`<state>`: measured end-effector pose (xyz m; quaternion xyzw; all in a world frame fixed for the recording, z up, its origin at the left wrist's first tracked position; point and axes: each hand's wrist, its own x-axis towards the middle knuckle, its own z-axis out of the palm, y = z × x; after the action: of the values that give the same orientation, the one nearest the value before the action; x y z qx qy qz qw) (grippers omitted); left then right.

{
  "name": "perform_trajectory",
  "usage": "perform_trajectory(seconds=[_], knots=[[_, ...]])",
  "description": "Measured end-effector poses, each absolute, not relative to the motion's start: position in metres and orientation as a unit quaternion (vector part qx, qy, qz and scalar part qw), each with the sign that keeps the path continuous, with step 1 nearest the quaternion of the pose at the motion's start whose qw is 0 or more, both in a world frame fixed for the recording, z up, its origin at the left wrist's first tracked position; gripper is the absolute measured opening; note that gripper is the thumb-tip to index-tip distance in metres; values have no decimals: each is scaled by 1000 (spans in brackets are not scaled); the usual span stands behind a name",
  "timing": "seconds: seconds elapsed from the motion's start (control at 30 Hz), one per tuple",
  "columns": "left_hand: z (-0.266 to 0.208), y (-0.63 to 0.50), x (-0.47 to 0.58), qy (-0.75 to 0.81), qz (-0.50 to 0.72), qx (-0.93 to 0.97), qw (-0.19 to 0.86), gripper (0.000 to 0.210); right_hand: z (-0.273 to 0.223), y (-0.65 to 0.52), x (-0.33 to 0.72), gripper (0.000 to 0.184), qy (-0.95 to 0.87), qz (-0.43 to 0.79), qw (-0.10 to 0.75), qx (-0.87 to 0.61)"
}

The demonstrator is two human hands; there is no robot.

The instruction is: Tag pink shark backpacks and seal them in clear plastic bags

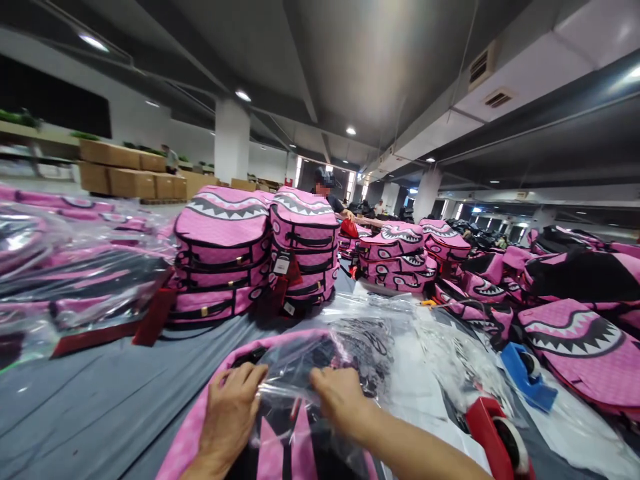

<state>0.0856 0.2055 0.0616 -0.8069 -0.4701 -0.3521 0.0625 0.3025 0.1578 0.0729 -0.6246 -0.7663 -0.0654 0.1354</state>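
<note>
A pink and black backpack [270, 443] lies in front of me on the grey-covered table, its strap side up. Clear plastic bag film [287, 363] stretches over its upper part. My left hand [233, 407] is closed on the film at the backpack's left edge, fingers bent over it. My right hand [343, 400] forms a fist gripping the film near the middle, thumb side toward the left hand. The lower end of the backpack runs out of view.
Stacked pink backpacks with shark-mouth prints [223, 257] stand ahead. Plastic-wrapped backpacks [85, 287] lie at left. A red tape dispenser [493, 427], a blue tape dispenser [530, 377] and loose plastic bags [460, 347] lie at right. Behind the stacks, a person [327, 190] handles something red.
</note>
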Motion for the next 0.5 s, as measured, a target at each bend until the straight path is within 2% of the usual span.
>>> perform_trajectory(seconds=[0.07,0.17,0.27,0.37,0.43,0.5], knots=[[52,212,72,-444,-377,-806,101,43,69,135,341,25,-725,-84,126,-672],[42,214,55,-457,-419,-778,100,43,72,97,408,21,-669,-88,142,-725],[43,207,52,-549,-445,-706,-50,35,85,60,444,22,-637,-79,170,-748],[60,185,74,-549,-431,-686,-207,31,96,37,418,25,-664,-69,289,-686],[78,165,99,-487,-447,-721,-207,30,99,36,373,42,-686,-86,377,-617],[95,148,123,-423,-485,-747,-168,27,96,46,329,66,-704,-118,394,-579]])
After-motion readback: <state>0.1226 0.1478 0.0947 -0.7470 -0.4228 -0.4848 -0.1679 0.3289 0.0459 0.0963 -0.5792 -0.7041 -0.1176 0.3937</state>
